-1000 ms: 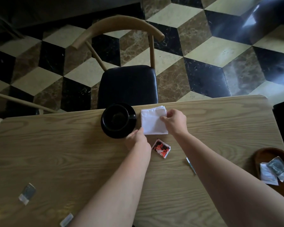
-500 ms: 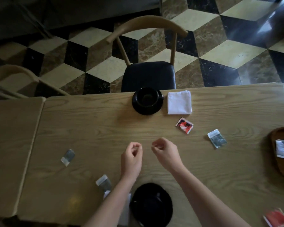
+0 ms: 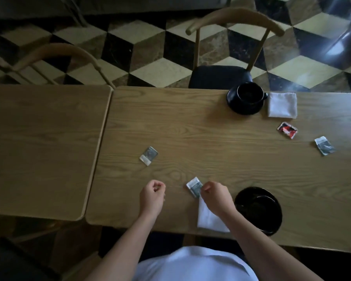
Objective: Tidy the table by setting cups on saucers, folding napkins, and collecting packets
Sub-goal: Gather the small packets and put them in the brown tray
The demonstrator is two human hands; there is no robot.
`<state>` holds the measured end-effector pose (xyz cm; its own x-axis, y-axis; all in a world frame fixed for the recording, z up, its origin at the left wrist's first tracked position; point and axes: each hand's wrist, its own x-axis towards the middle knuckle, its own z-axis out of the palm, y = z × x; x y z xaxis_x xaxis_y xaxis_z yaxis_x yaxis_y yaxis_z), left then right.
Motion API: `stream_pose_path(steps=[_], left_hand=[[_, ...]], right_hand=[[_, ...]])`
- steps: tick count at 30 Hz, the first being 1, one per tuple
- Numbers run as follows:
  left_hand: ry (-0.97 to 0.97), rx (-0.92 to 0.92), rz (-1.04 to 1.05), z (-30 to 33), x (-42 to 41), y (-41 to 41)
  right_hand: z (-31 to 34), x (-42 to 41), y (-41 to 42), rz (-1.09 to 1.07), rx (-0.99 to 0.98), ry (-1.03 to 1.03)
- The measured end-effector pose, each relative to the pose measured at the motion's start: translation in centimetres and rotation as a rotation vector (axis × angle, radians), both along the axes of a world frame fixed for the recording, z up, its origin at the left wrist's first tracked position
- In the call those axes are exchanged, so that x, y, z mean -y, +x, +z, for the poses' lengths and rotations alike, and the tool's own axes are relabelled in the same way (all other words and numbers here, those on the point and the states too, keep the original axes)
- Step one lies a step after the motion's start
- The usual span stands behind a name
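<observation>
Black ceramic cup (image 3: pixel 250 94) seated on a round black saucer (image 3: pixel 244 108) at the far edge of the light wooden table (image 3: pixel 211 147), contents too dark to tell; folded white cloth napkin (image 3: pixel 282 105) just beside it on the right. Second black cup and saucer (image 3: pixel 258 209) near the front edge, beside another white napkin (image 3: pixel 208 219) partly under the right forearm. Scattered around: silver-grey foil packet (image 3: pixel 149 156) mid-table, crumpled red packet (image 3: pixel 287 130) and grey packet (image 3: pixel 324 145) toward the right. Right hand (image 3: pixel 216 196) curled, fingertips pinching a small grey-and-white packet (image 3: pixel 194 187); left hand (image 3: pixel 152 197) loosely closed, holding nothing visible. Compared with half a second ago: both hands drawn nearer the body, view shifted left, wooden tray gone from sight.
</observation>
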<state>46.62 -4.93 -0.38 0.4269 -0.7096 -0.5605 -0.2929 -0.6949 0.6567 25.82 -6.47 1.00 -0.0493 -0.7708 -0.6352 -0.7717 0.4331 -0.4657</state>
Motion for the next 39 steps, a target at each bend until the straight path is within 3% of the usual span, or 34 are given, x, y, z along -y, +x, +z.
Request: stream_pose_path(steps=[4,13,19,25,29,34,39], left_hand=[[-0.005,0.106,0.015,0.1,2.1,4.2],[0.012,0.419,-0.127,-1.9,10.9,8.3],[0.0,0.532,-0.309,-3.4,13.6,7.9],[0.165,0.575,-0.457,-4.3,13.7,7.5],[0.156,0.335,-0.406,-2.8,12.9,6.3],[0.023,-0.122,-0.371,2.1,10.2,-0.3],[0.039,-0.684,-0.366,6.5,7.7,-7.5]], right_hand=[[0.0,0.4,2.1,0.048,-0.197,-0.034],[-1.8,1.9,3.7,0.082,-0.322,-0.063],[-3.1,1.7,4.0,0.048,-0.311,-0.081],[-4.0,1.9,4.1,0.07,-0.307,-0.063],[-2.2,2.0,4.1,-0.186,-0.107,-0.033],[2.8,2.4,2.2,-0.754,0.535,-0.017],[7.1,0.7,-1.5,-0.959,0.651,-0.141]])
